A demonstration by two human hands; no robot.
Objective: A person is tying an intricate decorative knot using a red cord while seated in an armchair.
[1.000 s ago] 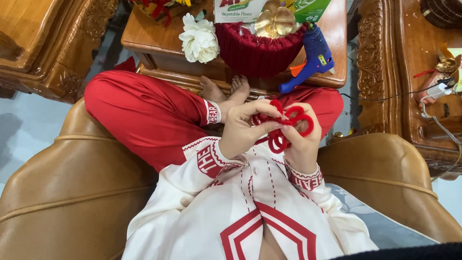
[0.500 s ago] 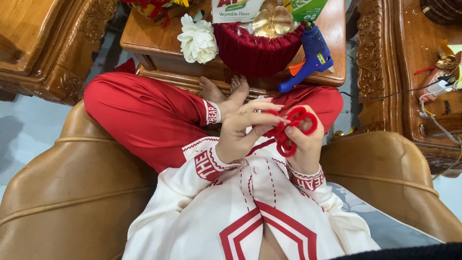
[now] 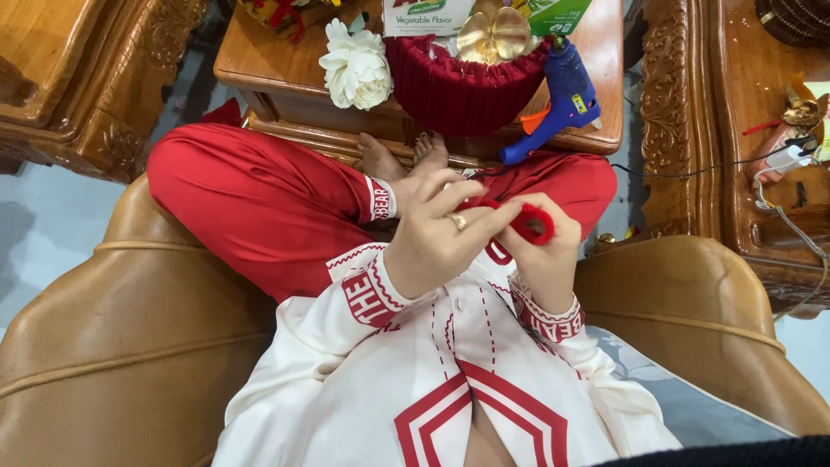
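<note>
red fuzzy loop [image 3: 529, 223]: soft, curled, pinched between left hand [image 3: 432, 238] and right hand [image 3: 543, 259] fingers.

- I see bright, even, soft light, with no harsh shadows.
- Sheen shows on the leather armchair [image 3: 130, 346] (mild glare).
- My view bends at the edges; focus looks sharp throughout.

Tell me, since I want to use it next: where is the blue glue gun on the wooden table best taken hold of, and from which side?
Probably by its handle, the lower blue end at the table's near edge. The blue glue gun lies tilted on the wooden table, handle slanting down toward the sitter and the orange trigger on its left flank. Coming from the near side with the right hand looks shortest; the red fabric basket crowds its left.
</note>
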